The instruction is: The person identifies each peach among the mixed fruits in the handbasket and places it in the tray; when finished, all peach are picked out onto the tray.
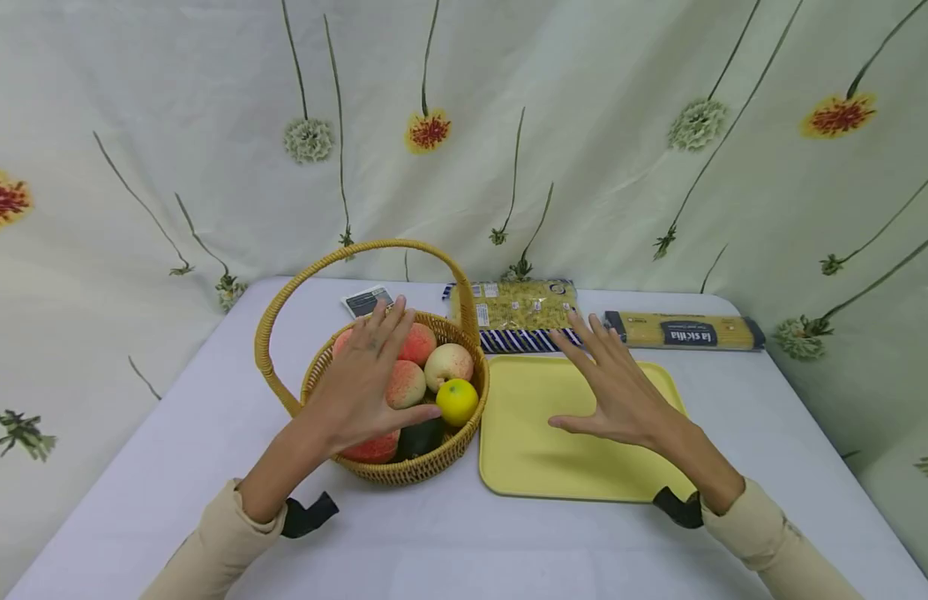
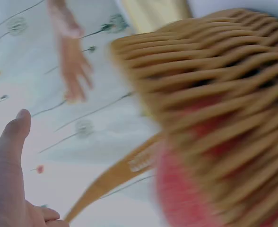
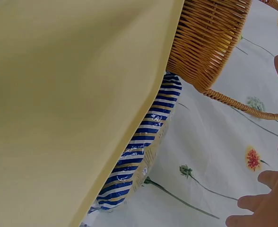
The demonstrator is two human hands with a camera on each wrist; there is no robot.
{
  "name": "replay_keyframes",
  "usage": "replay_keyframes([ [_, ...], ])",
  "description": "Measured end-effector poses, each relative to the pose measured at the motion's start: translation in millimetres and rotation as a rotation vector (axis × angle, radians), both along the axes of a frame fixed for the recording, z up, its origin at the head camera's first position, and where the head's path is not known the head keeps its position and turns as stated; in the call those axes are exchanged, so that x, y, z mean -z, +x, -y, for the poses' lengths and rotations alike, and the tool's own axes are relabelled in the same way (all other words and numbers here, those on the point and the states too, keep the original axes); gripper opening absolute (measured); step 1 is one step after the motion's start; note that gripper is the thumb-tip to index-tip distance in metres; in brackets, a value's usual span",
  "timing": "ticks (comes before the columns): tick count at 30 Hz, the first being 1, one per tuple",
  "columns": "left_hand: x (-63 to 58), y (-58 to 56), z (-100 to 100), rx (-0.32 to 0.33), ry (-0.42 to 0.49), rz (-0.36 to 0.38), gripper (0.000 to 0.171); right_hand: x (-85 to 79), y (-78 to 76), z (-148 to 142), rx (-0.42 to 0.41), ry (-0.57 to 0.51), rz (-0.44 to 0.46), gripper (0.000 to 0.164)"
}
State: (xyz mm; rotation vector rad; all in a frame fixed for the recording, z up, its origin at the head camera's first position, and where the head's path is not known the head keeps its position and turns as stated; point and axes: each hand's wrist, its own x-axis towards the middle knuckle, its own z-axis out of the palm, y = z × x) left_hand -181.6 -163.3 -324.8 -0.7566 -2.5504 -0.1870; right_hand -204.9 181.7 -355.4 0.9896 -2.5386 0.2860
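The 2 hands, left hand (image 1: 362, 375) and right hand (image 1: 617, 392), are released, fingers extended, grasping nothing: the left nearest the basket (image 1: 415, 472), the right nearest the tray (image 1: 524, 433). The basket stands on the worktop (image 1: 449, 550), just left of the tray; loaded with fruit (image 1: 449, 365), it is probably the heavier, best lifted by its stiff handle (image 1: 374, 245). The tray looks light, rigid, rather slick, easiest held at opposite edges. Behind lie a pasta bag (image 1: 527, 307), which could crowd the tray's far edge, a spaghetti pack (image 1: 685, 331) and a small packet (image 1: 368, 300).
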Motion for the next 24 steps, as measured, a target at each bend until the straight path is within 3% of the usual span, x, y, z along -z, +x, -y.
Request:
replay_keyframes([
  [5, -30.9, 19.4, 0, 0.042, 0.154, -0.015, 0.114, -0.7, -0.8, 5, -0.014, -0.007, 0.034, 0.100],
  [9, -52.8, 27.4, 11, 0.059, 0.245, -0.107, 0.112, -1.4, -1.6, 11, -0.009, -0.010, 0.060, 0.098],
  [13, -67.8, 27.3, 31, 0.028, 0.392, -0.194, 0.106, -3.3, -2.8, 18, -0.027, -0.017, 0.078, 0.096],
  [16, -73.5, 25.4, 48, -0.048, 0.506, -0.218, 0.099, -4.9, -3.3, 23, -0.045, -0.030, 0.097, 0.093],
  [21, -76.2, 22.3, 73, -0.245, 0.614, -0.109, 0.080, -7.6, -4.3, 29, -0.075, -0.045, 0.136, 0.090],
  [24, -74.8, 18.5, 86, -0.277, 0.632, 0.012, 0.068, -9.0, -5.5, 32, -0.098, -0.060, 0.142, 0.090],
])
